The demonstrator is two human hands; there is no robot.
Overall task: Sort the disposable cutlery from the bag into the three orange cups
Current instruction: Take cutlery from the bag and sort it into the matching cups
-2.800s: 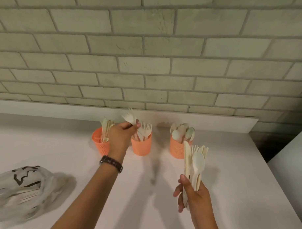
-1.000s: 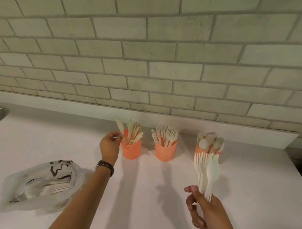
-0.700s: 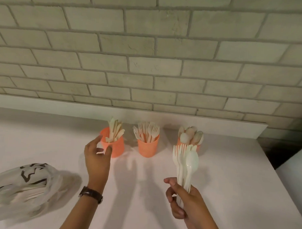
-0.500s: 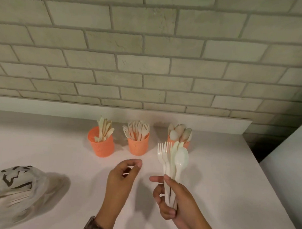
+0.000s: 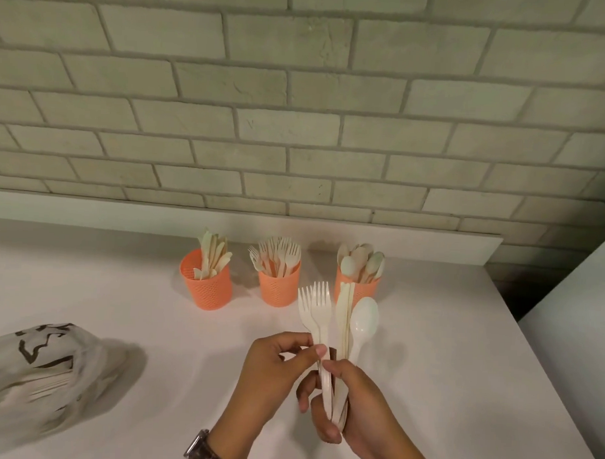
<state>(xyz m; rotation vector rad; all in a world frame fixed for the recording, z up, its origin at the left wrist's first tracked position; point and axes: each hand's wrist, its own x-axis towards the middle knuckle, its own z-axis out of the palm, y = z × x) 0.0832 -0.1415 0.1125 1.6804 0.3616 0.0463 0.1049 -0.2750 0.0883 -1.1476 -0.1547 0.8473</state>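
Looking over the table (image 5: pixel 127 302), I see the bag (image 5: pixel 40 374) at its left edge and three orange cups (image 5: pixel 279 290) lined along the back edge. My right hand (image 5: pixel 367 406) clasps a cutlery bundle (image 5: pixel 343 327) upright near the front edge, while my left hand (image 5: pixel 272 372) pinches a fork (image 5: pixel 320 305) in it.

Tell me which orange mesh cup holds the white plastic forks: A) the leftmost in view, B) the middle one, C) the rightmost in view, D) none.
B: fork tines stand above the rim of the middle orange mesh cup, between the cup of knives and the cup of spoons.
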